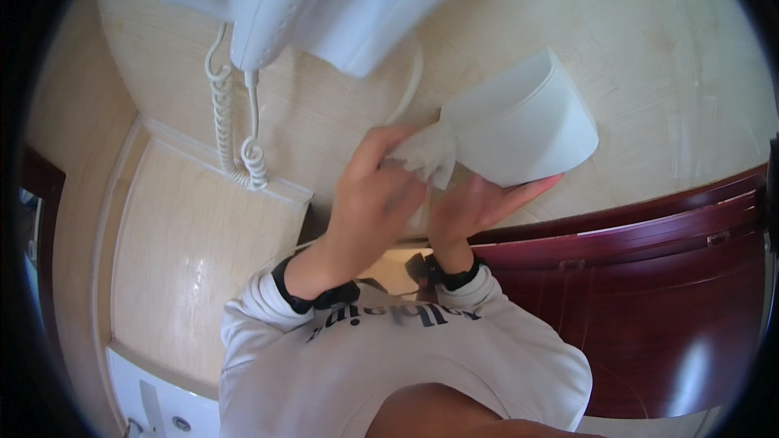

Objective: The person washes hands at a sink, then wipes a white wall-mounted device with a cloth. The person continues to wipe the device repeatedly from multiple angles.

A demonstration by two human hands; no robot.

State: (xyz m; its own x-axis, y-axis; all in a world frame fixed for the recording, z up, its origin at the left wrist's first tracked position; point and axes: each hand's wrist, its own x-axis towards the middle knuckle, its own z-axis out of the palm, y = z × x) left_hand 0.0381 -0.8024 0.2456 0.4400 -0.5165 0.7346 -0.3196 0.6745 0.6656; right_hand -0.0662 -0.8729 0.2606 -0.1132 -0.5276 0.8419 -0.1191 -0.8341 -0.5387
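My left hand (374, 194) is closed on a crumpled white tissue or thin cloth (429, 149), which is pressed close to the left end of a white container (523, 134). The container is smooth, with a curved front and an open upper side, and it is tilted. Beneath it is my right hand (471, 204), palm turned up, with a finger stretched along the underside. The pale wall lies behind, and I cannot tell whether the container is fixed to it. Part of my right palm is hidden behind my left hand and blurred.
A white wall-mounted hair dryer (268, 18) hangs above left, its coiled cord (225, 128) dangling below. A thin white cable (411, 82) runs down the wall. Dark red wooden panelling (657, 292) curves along the right. A white fixture (164, 398) stands at lower left.
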